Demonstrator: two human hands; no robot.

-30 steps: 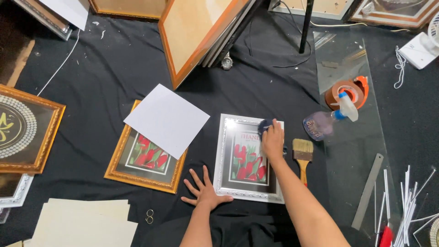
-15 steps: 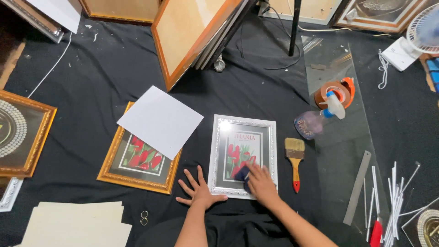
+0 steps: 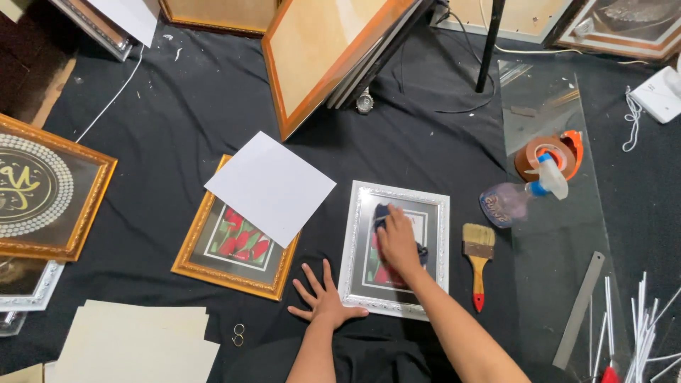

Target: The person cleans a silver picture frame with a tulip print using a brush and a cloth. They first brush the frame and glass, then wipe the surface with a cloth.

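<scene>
Silver frame (image 3: 394, 250) under right hand (image 3: 399, 241)

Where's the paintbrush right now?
The paintbrush lies on the black cloth, just right of the silver frame, below the spray bottle.

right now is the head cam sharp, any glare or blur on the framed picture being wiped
Head view: mostly sharp and evenly lit; no strong glare on the silver frame; the right hand hides its middle; the spray bottle looks hazy; the glass sheet shows faint reflections.
</scene>
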